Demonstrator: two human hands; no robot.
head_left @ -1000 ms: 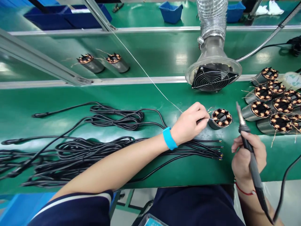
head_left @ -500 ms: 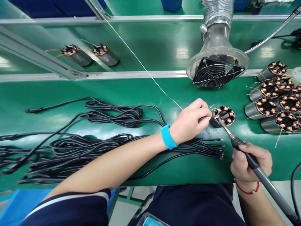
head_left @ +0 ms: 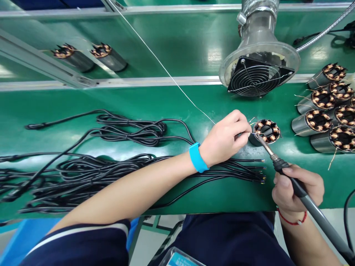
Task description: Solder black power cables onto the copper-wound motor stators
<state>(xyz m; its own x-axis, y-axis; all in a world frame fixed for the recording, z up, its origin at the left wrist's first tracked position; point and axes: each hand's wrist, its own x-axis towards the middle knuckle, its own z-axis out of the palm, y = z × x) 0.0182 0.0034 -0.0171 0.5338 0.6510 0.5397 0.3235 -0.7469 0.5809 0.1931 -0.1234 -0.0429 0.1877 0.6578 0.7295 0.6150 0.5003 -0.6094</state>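
Observation:
Between the pinched fingers of my left hand (head_left: 229,138) runs a thin solder wire (head_left: 172,78), which comes down from the upper left. Its end reaches the near left rim of a motor stator (head_left: 266,131), a metal cylinder with copper windings standing upright on the bench. My right hand (head_left: 298,188) is closed round the dark handle of a soldering iron (head_left: 294,183). The iron's tip meets the solder's end at the stator's rim. A few thin leads stick out at the stator's left. My left fingertips hide part of its side.
Black cables (head_left: 111,177) lie coiled under and beyond my left forearm, their stripped ends (head_left: 262,179) near the stator. A fume extractor (head_left: 257,74) hangs behind it. Several more stators (head_left: 318,122) stand at the right, and two stators (head_left: 109,57) on the far side of the metal rail.
The camera view has shifted slightly, so the bench sits a little higher. Both hands keep their hold, with the iron's tip and the solder still at the stator's rim.

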